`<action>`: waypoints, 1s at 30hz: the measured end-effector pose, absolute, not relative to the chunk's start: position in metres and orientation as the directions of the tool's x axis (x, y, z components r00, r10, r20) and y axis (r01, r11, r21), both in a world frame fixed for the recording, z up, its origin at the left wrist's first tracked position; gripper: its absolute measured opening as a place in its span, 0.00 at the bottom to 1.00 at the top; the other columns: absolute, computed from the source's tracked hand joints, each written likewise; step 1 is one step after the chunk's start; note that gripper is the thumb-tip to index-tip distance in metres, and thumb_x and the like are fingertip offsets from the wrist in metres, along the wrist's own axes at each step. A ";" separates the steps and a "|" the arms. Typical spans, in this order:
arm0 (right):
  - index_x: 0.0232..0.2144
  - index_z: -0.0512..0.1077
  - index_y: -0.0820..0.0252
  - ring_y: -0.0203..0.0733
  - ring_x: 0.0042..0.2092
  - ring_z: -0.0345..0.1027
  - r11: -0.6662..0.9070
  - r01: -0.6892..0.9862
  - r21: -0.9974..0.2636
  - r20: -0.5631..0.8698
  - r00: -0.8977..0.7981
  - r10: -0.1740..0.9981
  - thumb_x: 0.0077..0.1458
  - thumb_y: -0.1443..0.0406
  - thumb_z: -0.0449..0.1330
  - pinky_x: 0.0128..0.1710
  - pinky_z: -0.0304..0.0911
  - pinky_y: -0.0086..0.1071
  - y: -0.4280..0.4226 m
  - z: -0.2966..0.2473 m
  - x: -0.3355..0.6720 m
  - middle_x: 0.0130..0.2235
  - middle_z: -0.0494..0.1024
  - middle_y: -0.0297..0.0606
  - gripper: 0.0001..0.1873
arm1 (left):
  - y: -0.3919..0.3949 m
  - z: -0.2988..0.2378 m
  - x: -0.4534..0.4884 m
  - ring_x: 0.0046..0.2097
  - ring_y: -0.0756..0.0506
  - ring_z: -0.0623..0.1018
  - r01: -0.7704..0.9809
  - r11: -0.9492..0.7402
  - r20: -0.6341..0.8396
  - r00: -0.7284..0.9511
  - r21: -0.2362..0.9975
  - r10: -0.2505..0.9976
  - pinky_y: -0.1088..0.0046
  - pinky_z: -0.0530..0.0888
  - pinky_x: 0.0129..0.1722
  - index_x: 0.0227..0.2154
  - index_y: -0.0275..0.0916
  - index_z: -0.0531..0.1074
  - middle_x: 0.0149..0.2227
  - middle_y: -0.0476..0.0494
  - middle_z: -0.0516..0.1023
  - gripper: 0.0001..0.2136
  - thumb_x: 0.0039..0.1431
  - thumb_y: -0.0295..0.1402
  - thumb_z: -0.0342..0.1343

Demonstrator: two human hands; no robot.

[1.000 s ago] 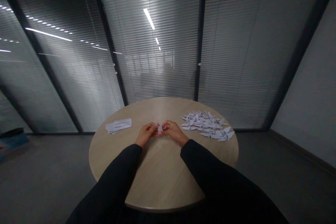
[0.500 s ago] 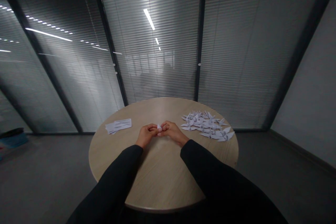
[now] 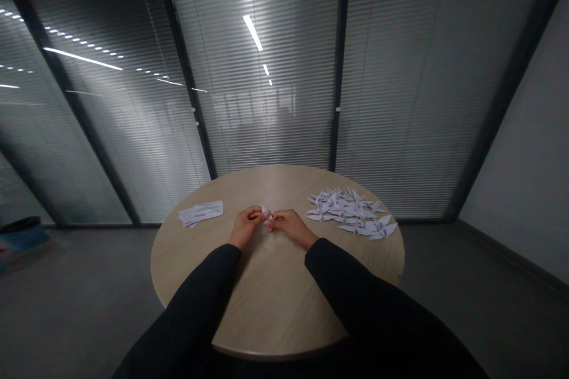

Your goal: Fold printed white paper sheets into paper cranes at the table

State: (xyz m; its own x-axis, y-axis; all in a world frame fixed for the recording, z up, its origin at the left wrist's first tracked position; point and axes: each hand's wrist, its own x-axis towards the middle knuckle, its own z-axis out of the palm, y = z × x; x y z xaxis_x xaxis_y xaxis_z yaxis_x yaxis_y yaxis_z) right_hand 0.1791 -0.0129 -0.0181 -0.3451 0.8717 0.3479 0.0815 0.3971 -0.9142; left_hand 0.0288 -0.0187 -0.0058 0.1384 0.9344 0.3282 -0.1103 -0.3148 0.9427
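A small piece of folded white paper (image 3: 265, 210) is pinched between my two hands over the middle of the round table. My left hand (image 3: 246, 227) grips it from the left, fingers closed. From the right, my right hand (image 3: 290, 226) pinches it with thumb and fingers close to the left fingertips. Only the paper's pointed top shows well; the fingers cover the rest. To the right of my right hand lies a pile of folded white paper cranes (image 3: 351, 210).
The round wooden table (image 3: 275, 320) stands before a glass partition with blinds (image 3: 275, 142). Several white paper slips (image 3: 202, 211) lie overlapping at the table's left. A blue bin (image 3: 23, 235) is on the floor at far left.
The folded paper has shifted slightly left and its tip now leans left. My right hand has moved a little left and down, its fingers changing their pinch on the paper.
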 end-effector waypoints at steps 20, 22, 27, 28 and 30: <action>0.24 0.71 0.64 0.33 0.20 0.64 0.428 0.084 -0.900 0.362 -0.400 0.842 0.48 0.54 0.58 0.24 0.57 0.26 -0.018 -0.013 0.179 0.17 0.71 0.32 0.17 | -0.020 -0.003 0.026 0.25 0.50 0.74 -0.148 -0.326 0.337 0.054 0.934 0.940 0.73 0.71 0.31 0.24 0.33 0.74 0.24 0.46 0.76 0.16 0.40 0.44 0.64; 0.23 0.67 0.62 0.32 0.20 0.64 0.444 0.052 -0.895 0.390 -0.394 0.832 0.49 0.53 0.57 0.24 0.58 0.26 -0.017 -0.015 0.178 0.17 0.71 0.31 0.18 | -0.018 -0.003 0.025 0.26 0.50 0.73 -0.148 -0.343 0.352 0.039 0.928 0.935 0.73 0.71 0.31 0.24 0.33 0.74 0.24 0.46 0.76 0.16 0.41 0.44 0.62; 0.23 0.62 0.60 0.32 0.20 0.63 0.433 -0.006 -0.901 0.401 -0.388 0.830 0.52 0.51 0.53 0.23 0.58 0.25 -0.016 -0.017 0.175 0.17 0.68 0.29 0.18 | -0.020 -0.002 0.026 0.28 0.50 0.73 -0.166 -0.359 0.370 0.041 0.919 0.928 0.74 0.72 0.33 0.25 0.34 0.74 0.25 0.46 0.75 0.16 0.44 0.45 0.61; 0.24 0.62 0.60 0.32 0.20 0.63 0.431 -0.009 -0.902 0.401 -0.386 0.831 0.52 0.51 0.53 0.23 0.58 0.25 -0.016 -0.016 0.175 0.17 0.68 0.28 0.18 | -0.020 -0.001 0.026 0.28 0.50 0.73 -0.167 -0.357 0.369 0.043 0.919 0.929 0.74 0.72 0.33 0.25 0.34 0.74 0.25 0.46 0.76 0.17 0.44 0.46 0.61; 0.23 0.61 0.59 0.32 0.19 0.62 0.447 -0.001 -0.895 0.415 -0.375 0.829 0.53 0.51 0.52 0.23 0.57 0.25 -0.017 -0.016 0.176 0.17 0.67 0.28 0.18 | -0.021 -0.001 0.026 0.28 0.49 0.74 -0.165 -0.347 0.358 0.044 0.923 0.933 0.73 0.72 0.33 0.26 0.34 0.75 0.26 0.45 0.76 0.18 0.43 0.47 0.61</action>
